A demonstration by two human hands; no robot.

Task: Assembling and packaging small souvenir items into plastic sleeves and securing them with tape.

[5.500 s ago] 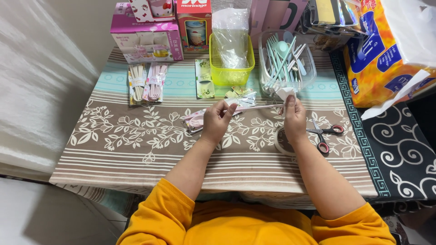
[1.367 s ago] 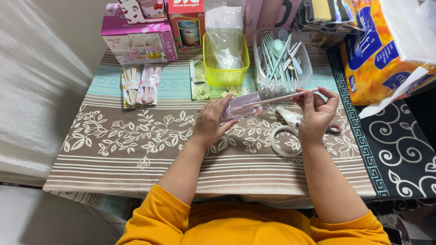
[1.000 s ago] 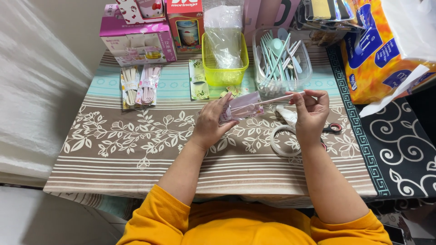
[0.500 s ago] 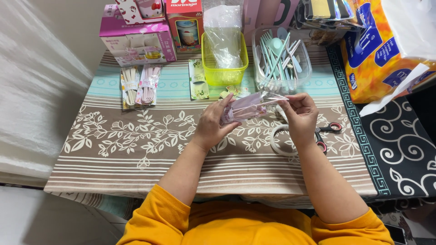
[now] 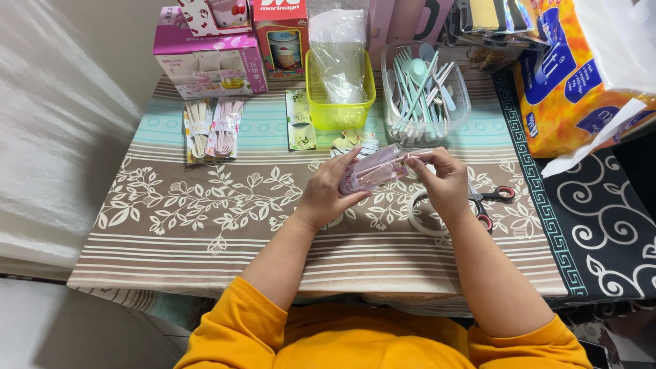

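Note:
My left hand (image 5: 326, 191) holds a small clear plastic bag (image 5: 372, 171) with pink cutlery inside, lifted a little above the patterned tablecloth (image 5: 205, 212). My right hand (image 5: 443, 179) pinches the bag's open right end, where the thin pink handles stick out. Both hands are just in front of a clear tub (image 5: 425, 92) filled with several pastel forks and spoons.
A yellow-green basket (image 5: 339, 96) holds clear bags. Two packed cutlery sets (image 5: 212, 128) lie at the left, small sachets (image 5: 301, 130) in the middle. A tape roll (image 5: 422, 219) and red-handled scissors (image 5: 492, 201) lie under my right wrist. Boxes line the back; an orange tissue pack (image 5: 581, 75) stands at the right.
The pink cutlery has slid further into the bag. My right hand moved left, closer to the bag's opening; my left hand stayed put.

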